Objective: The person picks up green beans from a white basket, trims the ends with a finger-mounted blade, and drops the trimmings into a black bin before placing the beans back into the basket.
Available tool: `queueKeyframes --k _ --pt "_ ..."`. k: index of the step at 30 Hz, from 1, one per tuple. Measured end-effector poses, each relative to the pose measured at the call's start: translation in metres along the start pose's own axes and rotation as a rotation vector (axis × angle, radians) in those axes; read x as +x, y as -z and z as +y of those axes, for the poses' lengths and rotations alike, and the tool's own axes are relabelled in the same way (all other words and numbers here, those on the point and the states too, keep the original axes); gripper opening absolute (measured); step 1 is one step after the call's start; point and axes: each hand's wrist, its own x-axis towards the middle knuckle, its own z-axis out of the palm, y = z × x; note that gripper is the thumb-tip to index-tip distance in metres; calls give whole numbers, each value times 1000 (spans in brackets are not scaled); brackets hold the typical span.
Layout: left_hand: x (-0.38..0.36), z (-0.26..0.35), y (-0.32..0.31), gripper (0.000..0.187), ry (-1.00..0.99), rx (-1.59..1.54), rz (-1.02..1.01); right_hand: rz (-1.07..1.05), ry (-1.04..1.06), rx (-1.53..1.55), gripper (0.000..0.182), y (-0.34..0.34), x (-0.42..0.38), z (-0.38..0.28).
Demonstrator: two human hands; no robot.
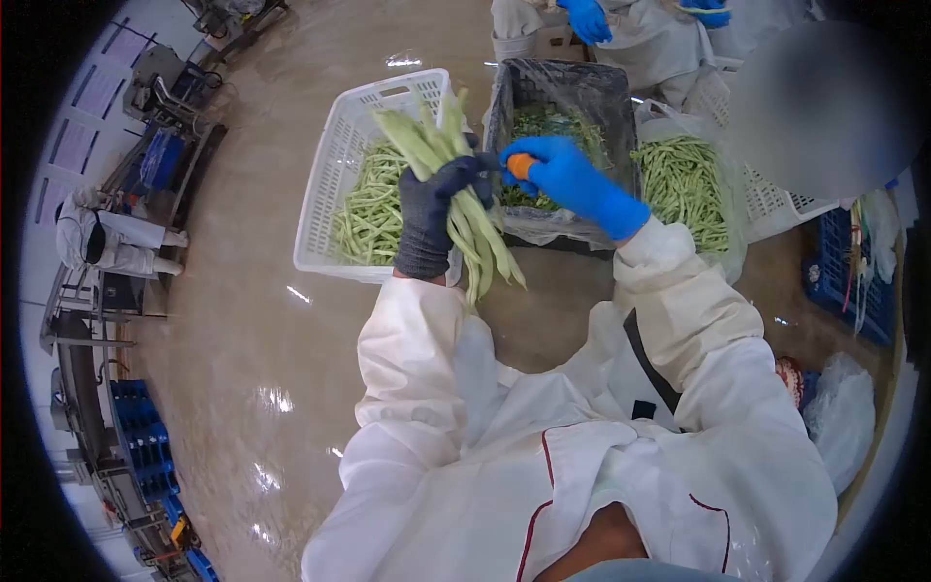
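My left hand [432, 209], in a dark grey glove, is closed around a bunch of long flat green beans [477, 238], which stick out above and below the fist. My right hand [577, 184], in a blue glove, grips an orange-handled tool [521, 166] close to the left fingers; I cannot make out its blade or tip. Below the bunch, a white perforated crate [321, 194] holds cut green bean pieces [371, 218]. Beneath the right hand stands a black, plastic-lined crate [624, 107] with green trimmings [558, 124] in it.
To the right, a clear bag [734, 218] holds more green beans [682, 184]. A blue crate [853, 267] and a crumpled plastic bag [842, 412] lie farther right. Other people's blue-gloved hands [587, 19] show at the top. Another person [107, 233] stands far left by machinery [160, 82].
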Motion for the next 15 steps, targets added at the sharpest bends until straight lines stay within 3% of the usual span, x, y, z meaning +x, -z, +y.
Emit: queueKeyframes --k 4,8,10,11,14,15 --pt "2 16 19 41 -65 -129 140 -17 98 -124 25 4 0 7" --pt "-1 24 45 44 -126 -468 139 60 -8 -213 29 38 11 30" --pt "0 26 57 43 -235 -719 -74 18 -147 -210 30 52 15 29" --pt "0 24 62 43 -255 -785 -117 60 -164 -468 33 56 14 30" --pt "-4 26 57 45 -309 -834 -178 181 223 -1297 35 68 7 73" --pt "-4 25 51 46 -323 -825 -189 97 232 -943 35 61 10 70"
